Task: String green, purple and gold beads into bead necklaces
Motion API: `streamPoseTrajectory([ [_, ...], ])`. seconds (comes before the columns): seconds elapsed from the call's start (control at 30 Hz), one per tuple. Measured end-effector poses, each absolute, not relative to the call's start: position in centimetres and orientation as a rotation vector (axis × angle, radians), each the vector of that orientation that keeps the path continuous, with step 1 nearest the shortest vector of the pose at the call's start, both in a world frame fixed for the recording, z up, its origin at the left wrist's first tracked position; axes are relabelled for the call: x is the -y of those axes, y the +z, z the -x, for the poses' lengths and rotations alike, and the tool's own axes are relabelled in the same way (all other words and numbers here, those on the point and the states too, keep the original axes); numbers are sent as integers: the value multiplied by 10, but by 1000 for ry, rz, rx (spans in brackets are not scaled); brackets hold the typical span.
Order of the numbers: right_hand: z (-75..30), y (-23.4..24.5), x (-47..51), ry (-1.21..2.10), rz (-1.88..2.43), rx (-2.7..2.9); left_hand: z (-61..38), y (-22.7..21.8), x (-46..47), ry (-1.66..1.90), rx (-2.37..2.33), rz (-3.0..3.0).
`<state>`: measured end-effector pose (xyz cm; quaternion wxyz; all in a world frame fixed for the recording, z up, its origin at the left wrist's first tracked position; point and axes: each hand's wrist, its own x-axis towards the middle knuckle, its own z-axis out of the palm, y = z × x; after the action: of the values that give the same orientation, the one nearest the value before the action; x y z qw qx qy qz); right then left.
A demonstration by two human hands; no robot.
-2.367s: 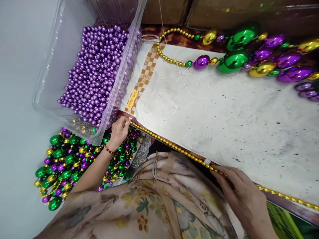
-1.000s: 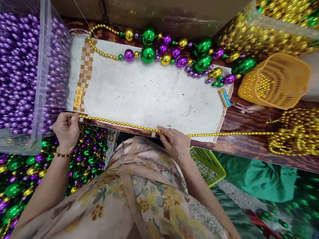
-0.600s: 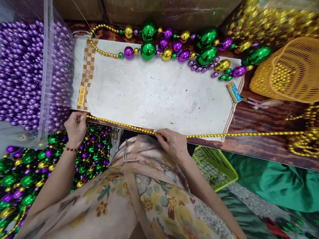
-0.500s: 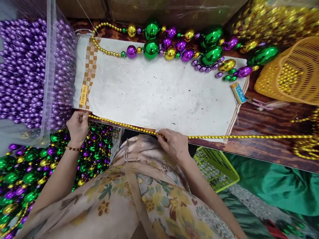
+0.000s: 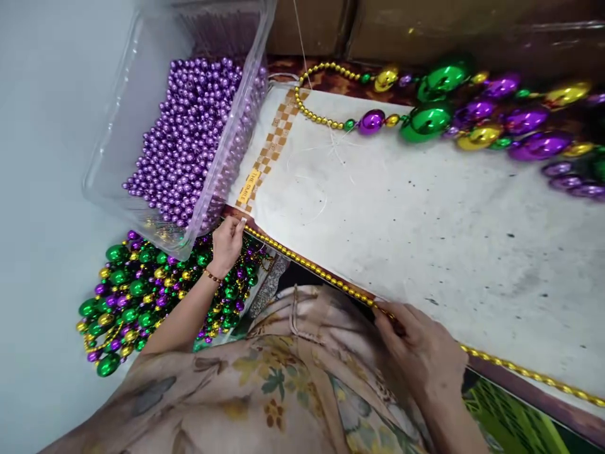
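Gold bead strand (image 5: 307,263) lies along the near edge of the wooden table (image 5: 338,82), between the two hands and further right. It is probably light, flexible and somewhat slippery — so a pinch with thumb and fingers at each end of a stretch should serve best. Leftmost, a clear, stiff plastic tub (image 5: 151,63) contains round, shiny purple beads (image 5: 193,132). Next, the left hand (image 5: 227,243) seems to pinch the strand where it begins. The right hand (image 5: 423,353) grasps it further along, fingertips partly hidden. Behind it spreads soft, speckled white cloth (image 5: 401,221); at upper right, a glossy garland (image 5: 428,120) of large beads.
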<state>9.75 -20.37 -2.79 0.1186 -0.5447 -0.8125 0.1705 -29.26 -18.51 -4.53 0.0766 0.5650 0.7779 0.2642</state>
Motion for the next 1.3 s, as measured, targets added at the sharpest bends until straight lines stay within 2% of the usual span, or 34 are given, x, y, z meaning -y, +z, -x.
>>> streamPoseTrajectory([
  [0.33,-100,-30,206,493,1775,2305,286,-33,186,805,-2322,-1740],
  [0.5,-128,-19,194,389,1962,2145,263,-23,149,837,-2314,-1879],
  [0.77,-165,-22,174,306,1895,2210,208,-2,91,532,-2056,-2259],
  [0.9,-181,-15,172,263,1813,2196,120,12,102,786,-1576,-2399],
  [0.97,-190,-7,173,245,1770,2216,62,9,108,697,-1145,-2354],
  [1.07,-214,4,177,201,1769,2268,-9,3,107,352,-772,-2226],
  [1.17,-262,23,186,156,1805,2325,-37,6,97,67,-665,-2063],
  [1.3,-354,74,205,-148,2078,2236,-25,19,84,63,-689,-1942],
])
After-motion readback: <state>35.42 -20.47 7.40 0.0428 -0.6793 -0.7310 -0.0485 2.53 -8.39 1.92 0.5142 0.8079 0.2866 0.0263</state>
